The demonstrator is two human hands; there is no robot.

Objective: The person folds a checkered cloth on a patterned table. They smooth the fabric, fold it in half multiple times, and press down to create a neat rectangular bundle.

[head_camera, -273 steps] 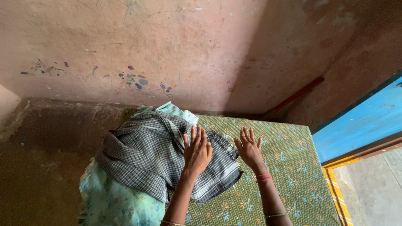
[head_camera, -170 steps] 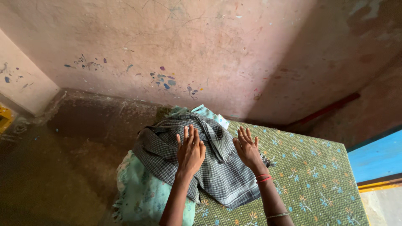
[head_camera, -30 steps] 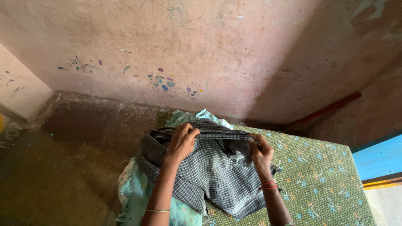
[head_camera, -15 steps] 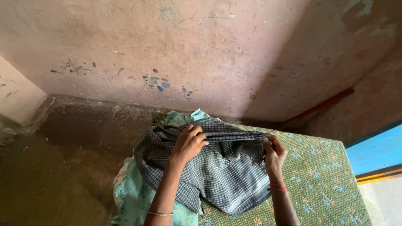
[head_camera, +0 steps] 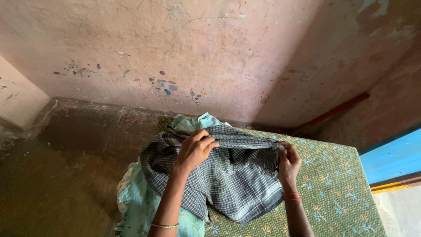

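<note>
A grey checked cloth (head_camera: 228,182) lies bunched on a green flowered mattress (head_camera: 333,184). My left hand (head_camera: 193,149) grips the cloth's upper folded edge near its left end. My right hand (head_camera: 287,162) pinches the same edge at its right end, so the edge is stretched taut between the two hands, just above the heap. A pale turquoise printed cloth (head_camera: 136,204) lies under the checked one and hangs over the mattress's left side.
A stained pink wall (head_camera: 210,57) rises right behind the mattress. A dark bare floor (head_camera: 57,175) lies to the left. A blue door panel (head_camera: 392,160) with a yellow strip stands at the right. A red stick (head_camera: 337,109) leans in the corner.
Earlier both hands lay flat on the checked cloth. They have since taken hold of its upper edge and pulled it taut; in the last half second the hands barely shifted.
</note>
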